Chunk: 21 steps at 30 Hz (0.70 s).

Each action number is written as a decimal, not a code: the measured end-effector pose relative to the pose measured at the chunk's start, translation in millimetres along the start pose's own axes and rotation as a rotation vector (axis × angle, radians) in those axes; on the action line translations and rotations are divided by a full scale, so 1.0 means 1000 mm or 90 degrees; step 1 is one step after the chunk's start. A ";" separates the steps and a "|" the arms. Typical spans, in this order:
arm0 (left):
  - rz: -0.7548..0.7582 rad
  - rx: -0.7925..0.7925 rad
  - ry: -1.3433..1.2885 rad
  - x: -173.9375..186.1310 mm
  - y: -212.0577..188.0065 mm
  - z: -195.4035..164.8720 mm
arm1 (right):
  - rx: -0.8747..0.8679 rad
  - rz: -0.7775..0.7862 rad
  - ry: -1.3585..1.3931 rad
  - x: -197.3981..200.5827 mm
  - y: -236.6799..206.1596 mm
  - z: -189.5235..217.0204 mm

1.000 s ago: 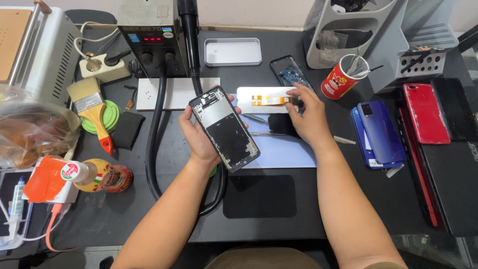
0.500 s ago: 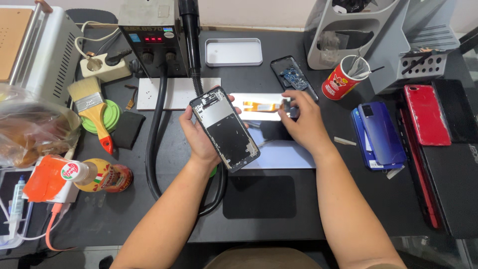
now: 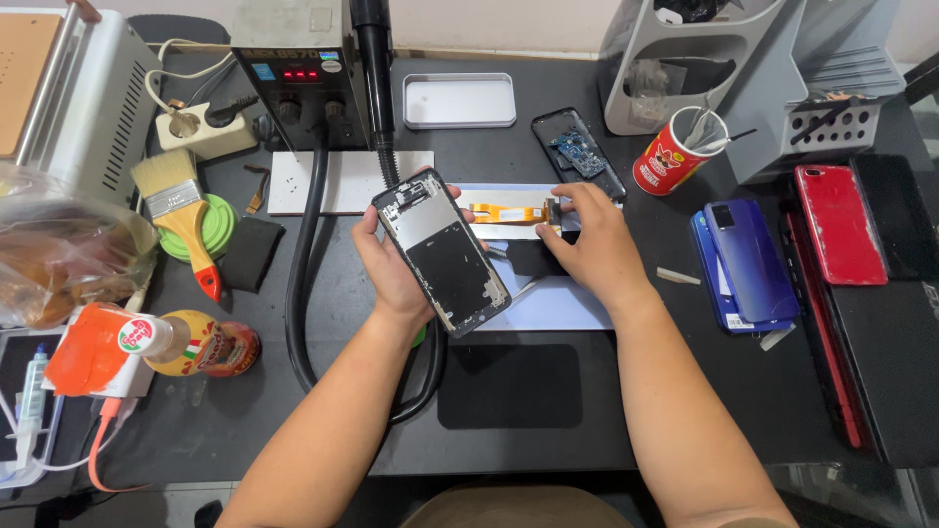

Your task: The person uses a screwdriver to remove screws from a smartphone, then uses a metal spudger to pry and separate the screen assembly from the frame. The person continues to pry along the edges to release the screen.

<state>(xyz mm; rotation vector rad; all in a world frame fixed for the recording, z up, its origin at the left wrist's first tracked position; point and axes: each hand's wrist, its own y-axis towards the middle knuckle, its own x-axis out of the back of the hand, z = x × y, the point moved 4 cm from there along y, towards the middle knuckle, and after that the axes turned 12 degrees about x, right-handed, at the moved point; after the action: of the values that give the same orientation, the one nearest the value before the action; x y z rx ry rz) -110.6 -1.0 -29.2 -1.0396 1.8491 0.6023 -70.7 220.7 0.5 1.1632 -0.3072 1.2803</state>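
Opened phone in left grip, right on flex

While left hand (image 3: 391,269) clamps opened phone (image 3: 442,250) by its edges, tilted above counter (image 3: 548,411), right hand (image 3: 592,244) lies just beside it, fingertips pressing orange flex cable (image 3: 509,212) w/ loose, flat grip.

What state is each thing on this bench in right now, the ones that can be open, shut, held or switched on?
Opened phone frame: back off, held tilted in left hand.
Orange flex cable: flat on white sheet, right hand touching its end.
Second opened phone: lying flat, insides showing.
Hot-air station: red display lit.
Metal tin: shut.
Blue phone: back up.
Red phone: back up.
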 end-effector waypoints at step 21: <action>-0.110 -0.104 -0.018 0.010 -0.001 -0.006 | 0.409 0.050 -0.020 0.028 -0.017 0.107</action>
<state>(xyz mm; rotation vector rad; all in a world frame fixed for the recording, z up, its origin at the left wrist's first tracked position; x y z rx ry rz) -114.9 -10.2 -35.3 -1.2770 1.6855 0.6692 -4.2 153.0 60.4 1.7238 0.0498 1.4816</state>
